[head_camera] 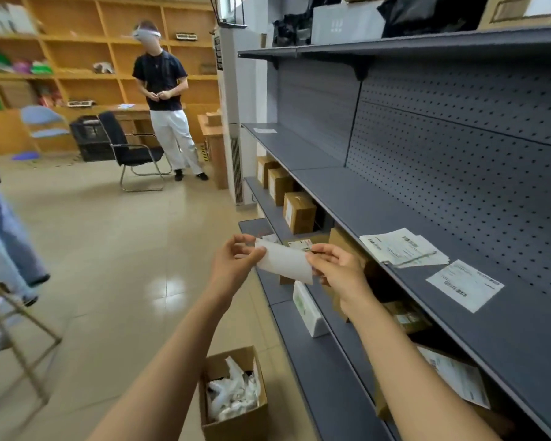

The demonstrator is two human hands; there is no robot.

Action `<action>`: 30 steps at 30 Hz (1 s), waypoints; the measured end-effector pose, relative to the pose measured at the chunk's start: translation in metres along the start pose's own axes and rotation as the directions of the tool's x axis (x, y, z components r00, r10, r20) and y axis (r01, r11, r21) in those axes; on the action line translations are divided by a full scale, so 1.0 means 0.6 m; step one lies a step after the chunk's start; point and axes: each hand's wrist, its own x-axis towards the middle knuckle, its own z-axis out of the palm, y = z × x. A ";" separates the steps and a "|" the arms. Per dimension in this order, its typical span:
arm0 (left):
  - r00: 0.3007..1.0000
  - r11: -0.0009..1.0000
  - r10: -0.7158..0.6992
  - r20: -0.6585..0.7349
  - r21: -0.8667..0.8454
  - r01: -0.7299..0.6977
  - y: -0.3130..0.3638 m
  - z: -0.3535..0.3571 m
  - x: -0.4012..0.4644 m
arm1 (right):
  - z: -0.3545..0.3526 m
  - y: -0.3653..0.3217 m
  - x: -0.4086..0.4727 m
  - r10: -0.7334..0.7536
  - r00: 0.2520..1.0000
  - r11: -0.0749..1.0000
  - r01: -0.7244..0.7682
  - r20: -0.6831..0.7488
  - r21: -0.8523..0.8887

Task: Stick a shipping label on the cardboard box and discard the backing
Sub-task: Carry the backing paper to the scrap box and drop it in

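I hold a white label sheet (285, 261) in front of me with both hands, its blank side toward me. My left hand (236, 261) pinches its left end and my right hand (339, 268) pinches its right end. Several cardboard boxes (299, 211) stand on the lower grey shelf beyond the sheet, some with labels on them. More shipping labels (401, 246) lie in a loose pile on the middle shelf, and a single label (465, 284) lies to their right. An open cardboard box (233, 396) on the floor below my arms holds crumpled white paper.
The grey metal shelving unit (395, 198) with a pegboard back fills the right side. A white carton (309, 310) lies on the lower shelf. A person (166, 100) stands by a black chair (128, 148) at the back. Another person's legs (4, 237) and a stool are at the left.
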 end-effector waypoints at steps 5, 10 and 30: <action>0.997 0.999 -0.034 -0.075 -0.003 0.034 -0.051 -0.098 0.067 | 0.116 0.023 0.059 0.044 0.997 0.999 -0.042 0.070 -0.025; 0.989 0.998 -0.052 -0.137 0.031 0.057 -0.106 -0.168 0.113 | 0.207 0.052 0.094 0.071 0.989 0.997 -0.068 0.129 -0.023; 0.846 0.868 -0.466 -0.259 0.051 0.494 -0.455 -0.222 0.165 | 0.347 0.373 0.213 0.431 0.882 0.883 -0.368 0.191 -0.291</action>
